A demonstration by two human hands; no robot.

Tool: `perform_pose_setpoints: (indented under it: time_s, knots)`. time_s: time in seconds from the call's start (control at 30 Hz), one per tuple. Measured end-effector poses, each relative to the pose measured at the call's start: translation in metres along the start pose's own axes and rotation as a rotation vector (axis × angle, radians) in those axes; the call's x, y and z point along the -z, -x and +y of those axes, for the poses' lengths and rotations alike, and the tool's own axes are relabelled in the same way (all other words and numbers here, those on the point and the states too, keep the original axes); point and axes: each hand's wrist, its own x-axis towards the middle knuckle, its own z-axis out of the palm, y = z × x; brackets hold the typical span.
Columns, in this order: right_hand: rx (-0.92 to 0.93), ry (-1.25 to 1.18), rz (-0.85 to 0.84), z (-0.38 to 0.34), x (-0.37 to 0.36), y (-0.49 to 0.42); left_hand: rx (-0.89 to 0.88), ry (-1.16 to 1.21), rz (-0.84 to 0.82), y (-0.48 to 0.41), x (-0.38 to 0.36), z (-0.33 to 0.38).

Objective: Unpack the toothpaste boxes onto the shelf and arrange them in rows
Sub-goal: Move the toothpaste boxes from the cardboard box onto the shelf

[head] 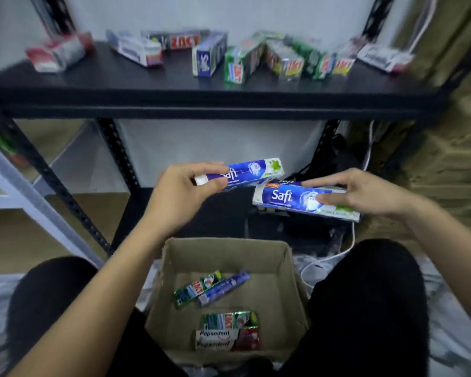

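Above cardboard carton [223, 244]: left hand [180, 194], fingertips pinching first Safi box [256, 172]; right hand [370, 195], fingers pinching second Safi box [283, 197]. Inside carton: Pepsodent box [215, 340].

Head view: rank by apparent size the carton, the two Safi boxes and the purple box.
1. Carton
2. Right Safi box and left Safi box: look alike, the left partly hidden, so tied
3. Purple box, though farther off

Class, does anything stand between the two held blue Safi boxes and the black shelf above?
Nothing visible does: only open air separates the blue Safi toothpaste boxes in the left hand and right hand from the black metal shelf.
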Motion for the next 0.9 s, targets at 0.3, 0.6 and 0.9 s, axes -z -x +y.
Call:
perform_pose_setpoints:
  time_s: [0.3, 0.6, 0.9]
  knots:
    - [0.123, -0.041, 0.290, -0.045, 0.103, 0.047, -0.350, -0.012, 0.168, -0.026, 0.013, 0.120]
    - [0.051, -0.032, 0.494, -0.041, 0.184, 0.035, -0.180, 0.365, 0.189, -0.106, -0.010, 0.166]
    - [-0.352, 0.286, 0.963, -0.001, 0.196, -0.054, -0.031, 0.434, 0.165, -0.193, -0.040, 0.189]
